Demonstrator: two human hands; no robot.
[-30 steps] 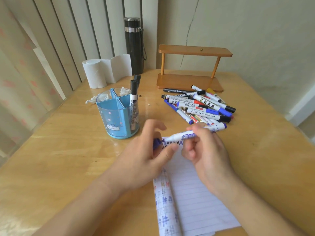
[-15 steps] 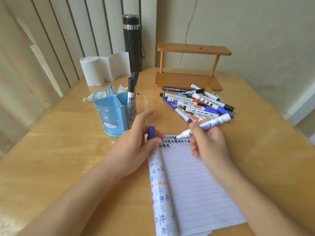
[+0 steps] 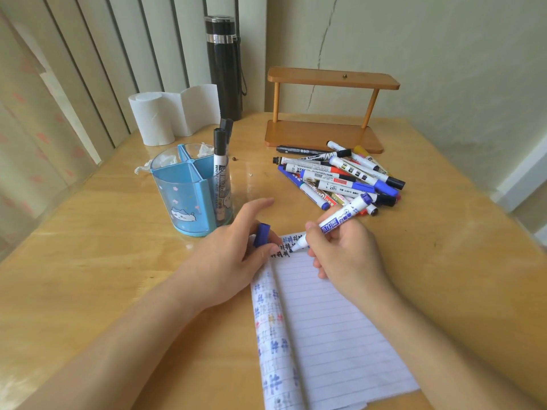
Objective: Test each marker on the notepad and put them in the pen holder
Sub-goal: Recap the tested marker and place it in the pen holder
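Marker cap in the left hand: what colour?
Blue; the cap shows clearly in the head view, pinched in the left hand.

Two bare forearms come up from the bottom edge, no sleeves on either. The left hand (image 3: 228,255) shows no ring, no watch and no band at the wrist. Same for the right hand (image 3: 343,255): plain fingers, short nails where they show, nothing worn at all.
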